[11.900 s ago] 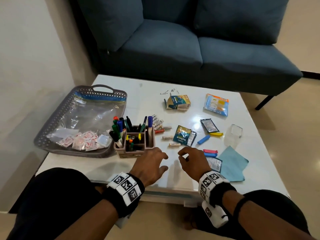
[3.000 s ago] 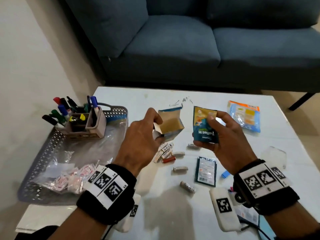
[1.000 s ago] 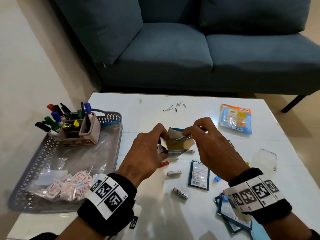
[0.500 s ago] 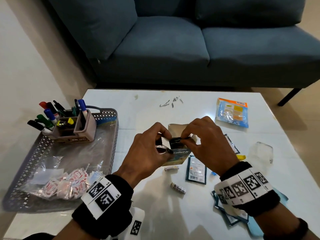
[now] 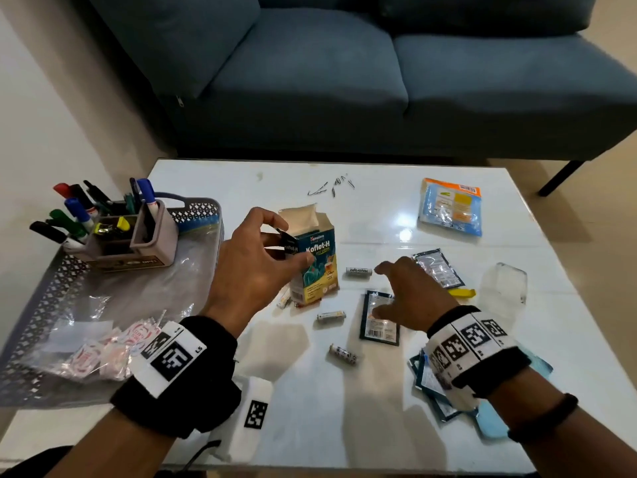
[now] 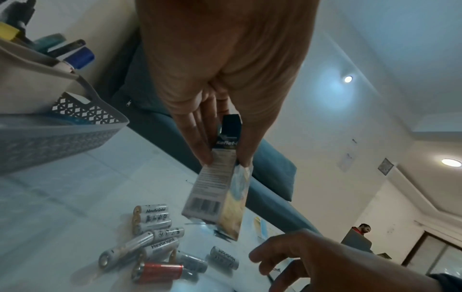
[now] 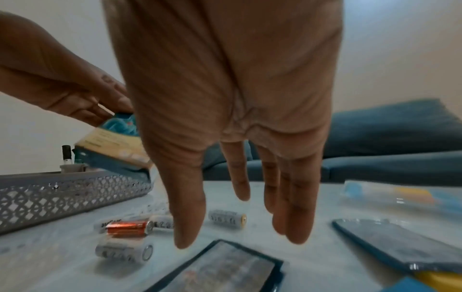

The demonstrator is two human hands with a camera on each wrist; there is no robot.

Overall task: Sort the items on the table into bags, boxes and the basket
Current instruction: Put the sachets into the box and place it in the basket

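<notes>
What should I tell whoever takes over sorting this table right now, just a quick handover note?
Left hand grips the open Koflet-H box upright, a dark sachet tucked at its mouth. Right hand is open and holds nothing, over a dark sachet lying flat on the table.
Done: the pen organiser and a clear bag of small packets sit in the grey basket.
Left: loose sachets, the batteries scattered below the box, the blue-and-orange packet, the clips and the small clear box.

Open Koflet-H box (image 5: 315, 260) upright, sachets (image 5: 379, 317) flat, batteries (image 5: 331, 316) scattered
</notes>
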